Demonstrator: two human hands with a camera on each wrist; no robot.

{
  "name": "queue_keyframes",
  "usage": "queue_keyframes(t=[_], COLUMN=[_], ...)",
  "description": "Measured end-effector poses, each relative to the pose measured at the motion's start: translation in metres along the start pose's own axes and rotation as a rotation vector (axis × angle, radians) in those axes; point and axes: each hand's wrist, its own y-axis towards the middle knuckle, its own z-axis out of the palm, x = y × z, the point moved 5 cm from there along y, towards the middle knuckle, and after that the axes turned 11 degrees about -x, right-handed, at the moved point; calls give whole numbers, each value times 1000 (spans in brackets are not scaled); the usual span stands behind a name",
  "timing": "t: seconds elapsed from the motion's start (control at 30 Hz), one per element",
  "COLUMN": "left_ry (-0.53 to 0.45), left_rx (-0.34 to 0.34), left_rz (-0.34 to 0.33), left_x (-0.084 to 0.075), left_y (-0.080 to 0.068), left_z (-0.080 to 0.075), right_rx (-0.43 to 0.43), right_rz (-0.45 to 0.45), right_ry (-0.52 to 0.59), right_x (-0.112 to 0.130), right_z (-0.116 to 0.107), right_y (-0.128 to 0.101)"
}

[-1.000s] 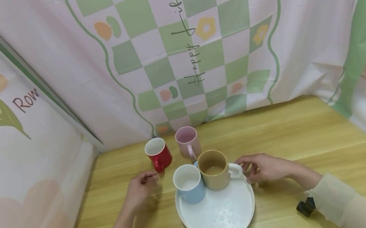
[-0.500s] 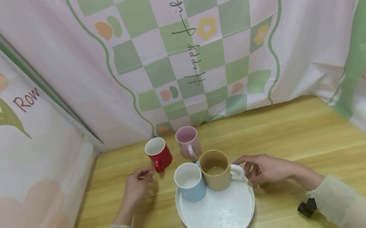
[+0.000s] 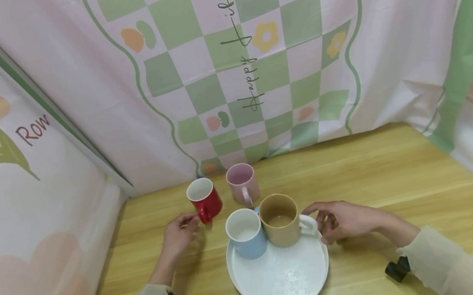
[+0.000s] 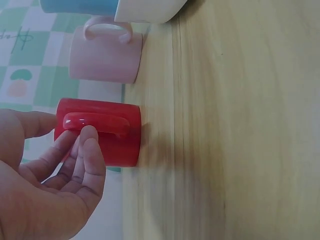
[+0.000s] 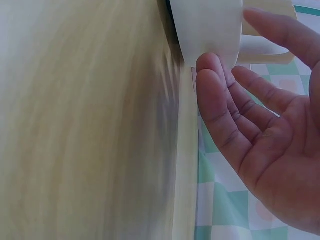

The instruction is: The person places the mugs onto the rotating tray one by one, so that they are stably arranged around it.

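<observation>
Nearest us sits the white tray (image 3: pixel 283 286) on the wooden table (image 3: pixel 411 181), with two mugs crowded at its far edge: the blue mug (image 3: pixel 245 233) at about 11 o'clock on the tray and the tan mug (image 3: pixel 279 219) at 12, the two touching or nearly so.

Our right hand (image 3: pixel 342 218) lies at the tray's 2 o'clock, fingers spread and relaxed, holding nothing. Its fingertips (image 5: pixel 212 67) are just beside the tan mug's white handle (image 3: pixel 306 223) and the tray rim; whether they touch the handle we cannot tell. If this hand drags sideways, we judge it could catch that handle, turn the tan mug into the blue one, and push the blue one off the rim.

Our left hand (image 3: pixel 179 234) is at the tray's 10 o'clock. Its fingers (image 4: pixel 90 150) are lightly curled at the handle of the red mug (image 4: pixel 100 131), resting against it but not yet wrapped round it. The red mug stands upright on the table, off the tray at its 11 o'clock. A lift on so shallow a hold could let the handle slip, and the mug would tip or drop.

Farthest, the pink mug (image 3: pixel 242 184) stands just beside the red one, at its 3 o'clock; a swing of the red mug toward the tray may clip it.
</observation>
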Motion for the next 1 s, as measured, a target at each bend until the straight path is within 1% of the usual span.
queue_keyframes(t=[0.27,0.43,0.6,0.77,0.87,1.0], left_ry=[-31,-33,-38,-74,-117,-171], left_rx=[17,12,21,31,40,51], left_rz=[-1,-28,-50,-68,-94,-150], left_x=[-2,1,3,3,3,4], left_y=[4,9,12,13,14,16], left_z=[3,5,9,12,14,17], right_rx=[22,30,35,38,38,39], right_rz=[7,8,17,25,28,24], right_ry=[29,38,60,78,83,88], right_x=[0,0,-1,0,-1,-1], right_z=[1,2,3,3,4,5], right_y=[0,-1,-3,-4,-4,-4])
